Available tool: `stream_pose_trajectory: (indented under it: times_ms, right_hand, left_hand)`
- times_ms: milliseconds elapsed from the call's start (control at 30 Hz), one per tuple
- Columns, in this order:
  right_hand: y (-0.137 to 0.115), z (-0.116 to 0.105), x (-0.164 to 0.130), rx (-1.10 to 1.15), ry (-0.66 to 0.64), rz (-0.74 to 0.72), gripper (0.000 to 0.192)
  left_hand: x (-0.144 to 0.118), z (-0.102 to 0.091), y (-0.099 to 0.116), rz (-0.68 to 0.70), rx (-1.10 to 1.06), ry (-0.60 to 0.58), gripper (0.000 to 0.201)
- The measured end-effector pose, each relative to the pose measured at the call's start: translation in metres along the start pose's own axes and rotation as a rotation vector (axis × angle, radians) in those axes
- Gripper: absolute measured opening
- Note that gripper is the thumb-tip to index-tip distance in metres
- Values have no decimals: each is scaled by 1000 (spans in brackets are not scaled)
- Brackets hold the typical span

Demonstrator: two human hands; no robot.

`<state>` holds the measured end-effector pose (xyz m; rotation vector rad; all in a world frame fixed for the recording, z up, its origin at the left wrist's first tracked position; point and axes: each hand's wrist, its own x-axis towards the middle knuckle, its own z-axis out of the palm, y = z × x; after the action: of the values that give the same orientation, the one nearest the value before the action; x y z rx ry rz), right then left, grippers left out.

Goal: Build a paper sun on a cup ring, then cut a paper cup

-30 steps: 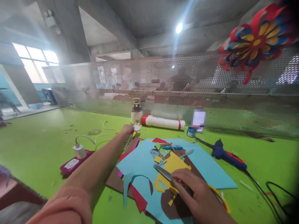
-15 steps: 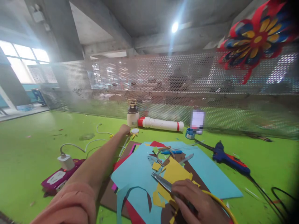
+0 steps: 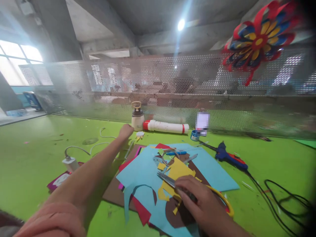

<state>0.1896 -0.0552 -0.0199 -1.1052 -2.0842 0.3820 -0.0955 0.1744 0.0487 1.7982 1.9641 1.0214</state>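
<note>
My right hand (image 3: 197,197) is closed around a pair of scissors (image 3: 166,179). Their metal blades point up and left over torn yellow paper (image 3: 181,169), and a yellow handle loop (image 3: 225,200) shows to the right of the hand. Stretched far forward, my left hand (image 3: 126,131) is closed just left of a pump spray bottle (image 3: 137,121); its fingers are mostly hidden, so I cannot make out what they hold. Beside it lies a white round disc (image 3: 140,134) with small yellow pieces. Light blue paper (image 3: 138,169) is spread under the scissors.
A white tube with red bands (image 3: 168,127) lies behind the papers. At right are a blue glue gun (image 3: 230,159) and black cable (image 3: 278,197). A purple power strip (image 3: 55,181) with a white charger (image 3: 70,163) sits left. A perforated screen (image 3: 153,85) stands behind the table.
My left hand has drawn slightly left, away from the spray bottle and white disc. The view has turned a little right; my right hand still holds the scissors over the yellow paper.
</note>
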Motion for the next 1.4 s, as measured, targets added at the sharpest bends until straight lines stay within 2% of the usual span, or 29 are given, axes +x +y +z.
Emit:
stream_pose_trajectory:
  times_ms: [100,233,333,400,567,633,733,867,1000,1167,1300,1400]
  right_hand:
    - [0,-4,3,-17,97,85,13]
    - [17,-17,12,-48,184,177,13]
    - [39,-30,20,-96,259,262,13]
    - [55,-40,24,-130,274,315,15]
    - [82,-51,27,-181,158,388,24]
    - [83,-50,26,-194,75,376,24]
    - [76,-48,23,-211,-55,331,22]
    - [60,-52,22,-250,-123,298,19]
    - [50,-56,23,-281,-83,296,17]
    - [49,-53,23,-287,-55,285,19]
    - [44,-44,20,-260,-153,219,11]
    - [34,-34,17,-256,-242,154,20]
  left_hand:
    - [-10,-2,1,-37,-53,-7,36]
    - [-39,-7,9,25,-190,-66,32]
    - [-72,-14,19,118,-321,-194,19]
    - [-96,-19,30,190,-391,-304,18]
    - [-141,-20,58,380,-403,-587,28]
    - [-149,-17,65,576,-196,-743,34]
    - [-153,-8,67,696,19,-890,35]
    - [-147,5,55,667,49,-929,26]
    - [-139,14,38,588,34,-924,39]
    - [-144,18,28,517,41,-953,39]
    - [-148,14,28,504,55,-1011,37]
    - [-148,13,27,489,69,-1018,34]
